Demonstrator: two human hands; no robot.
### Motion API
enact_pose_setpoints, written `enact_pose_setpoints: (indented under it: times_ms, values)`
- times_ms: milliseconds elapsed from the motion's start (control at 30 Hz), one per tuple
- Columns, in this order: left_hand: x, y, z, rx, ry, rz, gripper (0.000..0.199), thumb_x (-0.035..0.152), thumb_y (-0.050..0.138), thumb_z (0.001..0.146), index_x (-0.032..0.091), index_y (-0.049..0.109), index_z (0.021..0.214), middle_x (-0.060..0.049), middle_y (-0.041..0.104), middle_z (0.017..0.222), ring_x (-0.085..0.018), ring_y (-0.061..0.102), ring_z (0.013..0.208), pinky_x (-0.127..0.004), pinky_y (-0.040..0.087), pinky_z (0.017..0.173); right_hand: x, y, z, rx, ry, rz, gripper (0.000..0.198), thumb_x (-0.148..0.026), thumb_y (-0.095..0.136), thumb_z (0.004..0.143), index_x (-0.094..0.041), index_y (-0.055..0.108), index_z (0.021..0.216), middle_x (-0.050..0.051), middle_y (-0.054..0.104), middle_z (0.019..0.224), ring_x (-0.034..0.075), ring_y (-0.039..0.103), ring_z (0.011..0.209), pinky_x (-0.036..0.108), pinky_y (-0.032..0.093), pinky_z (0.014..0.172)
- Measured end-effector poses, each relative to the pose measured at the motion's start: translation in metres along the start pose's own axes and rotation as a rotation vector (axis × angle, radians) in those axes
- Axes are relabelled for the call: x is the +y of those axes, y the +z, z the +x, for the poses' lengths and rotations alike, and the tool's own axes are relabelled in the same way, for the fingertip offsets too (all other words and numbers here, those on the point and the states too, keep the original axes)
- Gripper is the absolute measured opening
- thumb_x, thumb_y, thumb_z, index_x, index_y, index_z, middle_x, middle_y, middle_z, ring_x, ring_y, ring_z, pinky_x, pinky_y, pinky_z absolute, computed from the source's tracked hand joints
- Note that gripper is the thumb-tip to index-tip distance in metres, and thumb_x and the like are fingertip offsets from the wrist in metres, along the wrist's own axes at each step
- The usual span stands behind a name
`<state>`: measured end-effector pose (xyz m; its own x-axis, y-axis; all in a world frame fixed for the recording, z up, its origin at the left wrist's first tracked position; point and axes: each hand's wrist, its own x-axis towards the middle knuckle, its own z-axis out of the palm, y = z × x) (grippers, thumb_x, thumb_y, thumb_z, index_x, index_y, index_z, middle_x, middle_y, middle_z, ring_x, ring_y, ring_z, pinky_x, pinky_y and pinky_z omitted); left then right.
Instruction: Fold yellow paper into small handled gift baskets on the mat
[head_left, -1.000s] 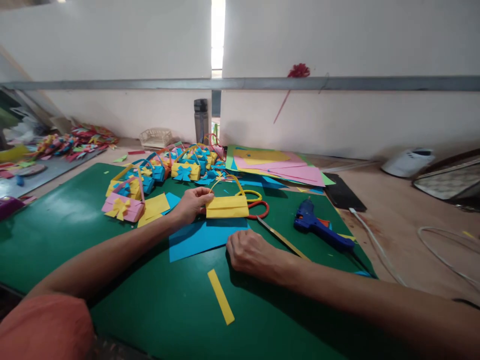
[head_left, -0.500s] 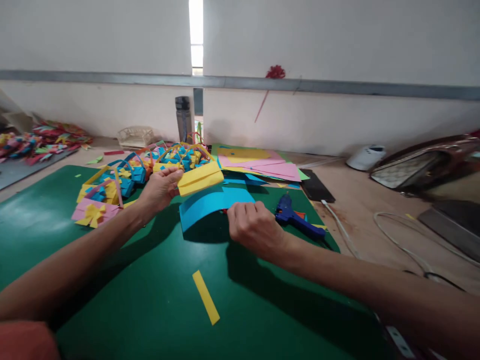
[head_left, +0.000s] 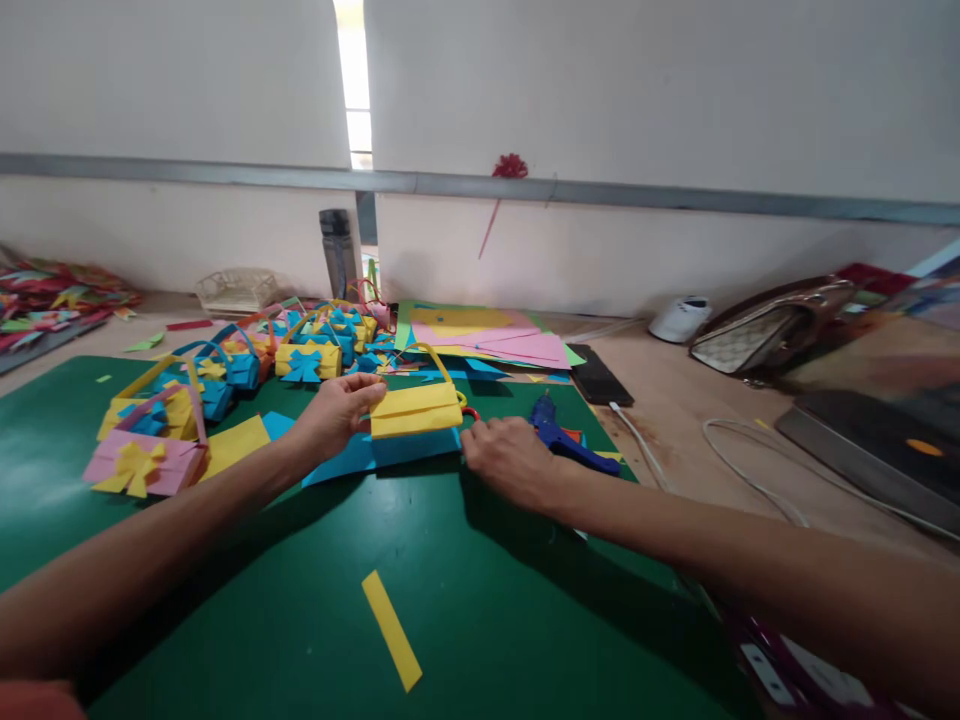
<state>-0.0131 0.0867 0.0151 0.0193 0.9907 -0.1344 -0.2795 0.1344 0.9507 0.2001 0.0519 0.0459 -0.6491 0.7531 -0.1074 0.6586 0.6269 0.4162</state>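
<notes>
My left hand [head_left: 341,412] pinches the left end of a small yellow paper basket [head_left: 416,410], whose thin handle arches up behind it. Under the basket a blue paper sheet [head_left: 390,450] rests on the green mat. My right hand [head_left: 514,455] is closed, knuckles up, beside the right end of that sheet; what its fingers grip, if anything, is hidden. Red and yellow loops, like scissor handles [head_left: 470,412], show just beyond its fingertips. A blue glue gun [head_left: 566,440] lies to its right. A loose yellow paper strip [head_left: 392,630] lies nearer to me.
Several finished paper baskets [head_left: 154,455] with bows stand at the left. Coloured paper sheets [head_left: 517,345] are stacked at the back, next to a phone [head_left: 600,375] on a white cable. A dark bottle [head_left: 339,255] stands by the wall; a handbag [head_left: 772,325] lies at the right.
The yellow basket has come lower and turned, so its handle now shows. The blue sheet, arched up before, has dropped flatter. The view has shifted right.
</notes>
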Motion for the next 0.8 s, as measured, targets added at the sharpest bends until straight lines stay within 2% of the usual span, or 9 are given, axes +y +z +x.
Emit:
enact_pose_setpoints:
  times_ms: [133, 200, 233, 267, 400, 500, 633, 733, 800]
  values:
    - [-0.012, -0.005, -0.017, 0.011, -0.04, 0.071, 0.036, 0.03, 0.079, 0.052, 0.014, 0.06, 0.079, 0.002, 0.06, 0.068, -0.01, 0.056, 0.056, -0.019, 0.044, 0.046, 0.028, -0.001, 0.003, -0.131, 0.16, 0.02, 0.018, -0.007, 0.046, 0.085, -0.009, 0.064, 0.089, 0.013, 0.068, 0.08, 0.022, 0.066, 0.076, 0.031, 0.048, 0.06]
    - [-0.017, -0.005, -0.025, 0.012, -0.055, 0.117, 0.036, 0.031, 0.079, 0.053, 0.014, 0.061, 0.079, -0.001, 0.063, 0.071, -0.011, 0.057, 0.057, -0.019, 0.043, 0.048, 0.044, 0.0, 0.008, -0.186, 0.247, 0.011, 0.015, -0.018, 0.052, 0.088, -0.009, 0.062, 0.093, 0.01, 0.066, 0.089, 0.02, 0.064, 0.083, 0.034, 0.051, 0.069]
    - [-0.019, -0.004, -0.028, 0.032, -0.047, 0.177, 0.037, 0.034, 0.078, 0.054, 0.013, 0.061, 0.08, -0.002, 0.064, 0.072, -0.011, 0.057, 0.058, -0.019, 0.043, 0.049, 0.051, 0.001, 0.012, -0.205, 0.287, 0.004, 0.023, -0.029, 0.054, 0.088, -0.012, 0.06, 0.102, 0.007, 0.063, 0.099, 0.017, 0.062, 0.086, 0.035, 0.052, 0.074]
    - [-0.02, -0.002, -0.03, 0.045, -0.029, 0.216, 0.038, 0.036, 0.077, 0.055, 0.014, 0.061, 0.081, -0.002, 0.065, 0.074, -0.012, 0.057, 0.061, -0.02, 0.043, 0.051, 0.059, 0.002, 0.015, -0.217, 0.319, 0.004, 0.028, -0.032, 0.055, 0.088, -0.014, 0.057, 0.108, 0.007, 0.061, 0.106, 0.017, 0.061, 0.09, 0.037, 0.052, 0.077]
    - [-0.021, 0.004, -0.035, 0.075, 0.06, 0.287, 0.037, 0.037, 0.075, 0.056, 0.015, 0.061, 0.082, -0.005, 0.066, 0.082, -0.016, 0.061, 0.074, -0.022, 0.047, 0.064, 0.093, 0.008, 0.03, -0.23, 0.414, 0.005, 0.035, -0.033, 0.055, 0.087, -0.013, 0.054, 0.116, 0.01, 0.057, 0.115, 0.02, 0.058, 0.097, 0.04, 0.05, 0.081]
    - [-0.024, 0.003, -0.036, 0.053, 0.17, 0.425, 0.032, 0.036, 0.07, 0.063, 0.018, 0.061, 0.087, -0.006, 0.065, 0.09, -0.019, 0.061, 0.084, -0.027, 0.048, 0.073, 0.119, 0.012, 0.041, -0.239, 0.461, 0.008, 0.034, -0.033, 0.055, 0.087, -0.014, 0.054, 0.116, 0.01, 0.057, 0.116, 0.02, 0.058, 0.097, 0.04, 0.05, 0.082]
    - [-0.018, -0.001, -0.033, 0.01, 0.442, 0.678, 0.026, 0.032, 0.065, 0.071, 0.022, 0.063, 0.095, -0.007, 0.061, 0.112, -0.023, 0.057, 0.106, -0.031, 0.046, 0.086, 0.146, 0.016, 0.054, -0.216, 0.466, 0.019, 0.034, -0.033, 0.054, 0.087, -0.015, 0.053, 0.117, 0.009, 0.056, 0.117, 0.02, 0.058, 0.098, 0.041, 0.05, 0.081]
    - [0.001, 0.006, -0.02, -0.099, 0.597, 0.843, 0.02, 0.029, 0.06, 0.076, 0.023, 0.065, 0.094, -0.007, 0.064, 0.109, -0.024, 0.056, 0.108, -0.031, 0.044, 0.091, 0.16, 0.02, 0.065, -0.218, 0.449, 0.028, 0.034, -0.033, 0.054, 0.088, -0.016, 0.053, 0.117, 0.008, 0.057, 0.116, 0.02, 0.058, 0.098, 0.04, 0.05, 0.081]
    - [0.018, 0.02, 0.0, -0.241, 0.643, 1.06, 0.022, 0.025, 0.054, 0.081, 0.021, 0.064, 0.1, -0.008, 0.064, 0.111, -0.024, 0.057, 0.107, -0.032, 0.043, 0.092, 0.166, 0.025, 0.072, -0.227, 0.442, 0.024, 0.034, -0.033, 0.054, 0.088, -0.016, 0.053, 0.117, 0.008, 0.057, 0.116, 0.02, 0.058, 0.097, 0.04, 0.05, 0.081]
